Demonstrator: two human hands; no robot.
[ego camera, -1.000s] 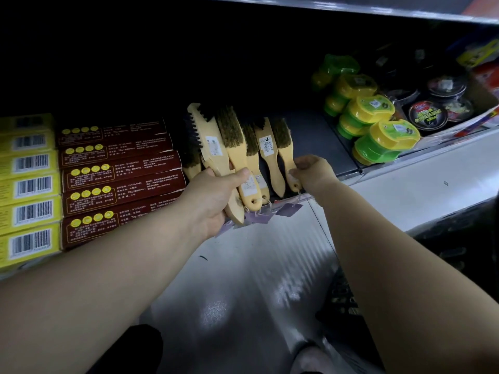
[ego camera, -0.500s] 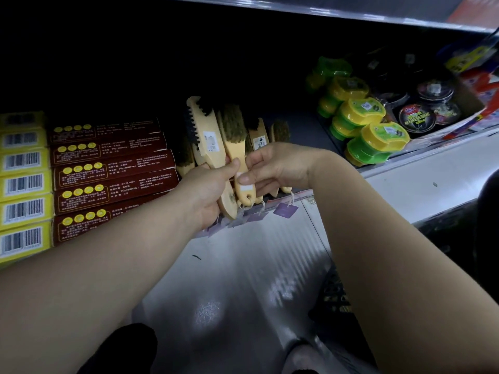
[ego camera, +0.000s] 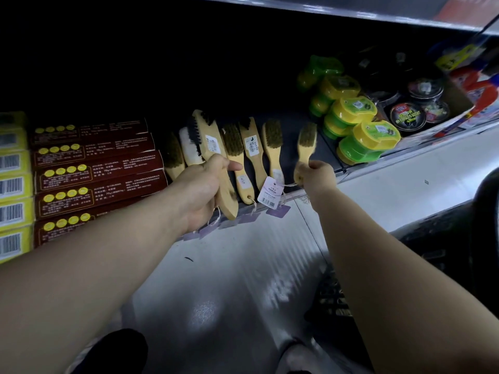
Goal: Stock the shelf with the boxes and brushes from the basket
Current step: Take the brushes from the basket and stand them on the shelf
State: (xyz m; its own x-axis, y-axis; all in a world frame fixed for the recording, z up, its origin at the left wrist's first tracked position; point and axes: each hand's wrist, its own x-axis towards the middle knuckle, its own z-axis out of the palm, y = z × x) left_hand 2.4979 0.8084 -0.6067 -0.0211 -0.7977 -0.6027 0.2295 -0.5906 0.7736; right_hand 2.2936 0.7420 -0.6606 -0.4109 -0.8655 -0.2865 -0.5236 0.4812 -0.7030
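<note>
Yellow boxes (ego camera: 12,184): stacked with barcodes facing out, furthest left of the left hand, touching the dark red stack.
Dark red boxes (ego camera: 97,174): stacked flat on the shelf (ego camera: 289,157), just left of the left hand, with rows of yellow dots on their front edges.
Left hand (ego camera: 205,190): fingers and thumb are curled round the handle of a large brush, and the thumb points towards the right hand.
Large brush (ego camera: 212,141): wooden back with dark bristles. The head rises above the left hand into the shelf, tilted, and the handle end sticks out below the fist.
Laid brushes (ego camera: 253,152): three pale wooden ones lie side by side on the shelf between the two hands, bristle ends inward and handles towards the front edge. More heads show just left of the large brush.
Paper tag (ego camera: 270,194): hangs on a string over the shelf edge, between the hands and nearer the right one.
Right hand (ego camera: 318,176): a closed fist round the handle of a small brush, at the shelf's front edge.
Small brush (ego camera: 306,143): the head points up and inward above the right fist, apart from the laid brushes.
Green and yellow tubs (ego camera: 361,136): stacked just right of the right hand.
Round black tins (ego camera: 407,116): further right, in an open carton.
Basket (ego camera: 332,300): a dark grid shape below the right forearm, possibly the basket, though it is too dim to be sure.
</note>
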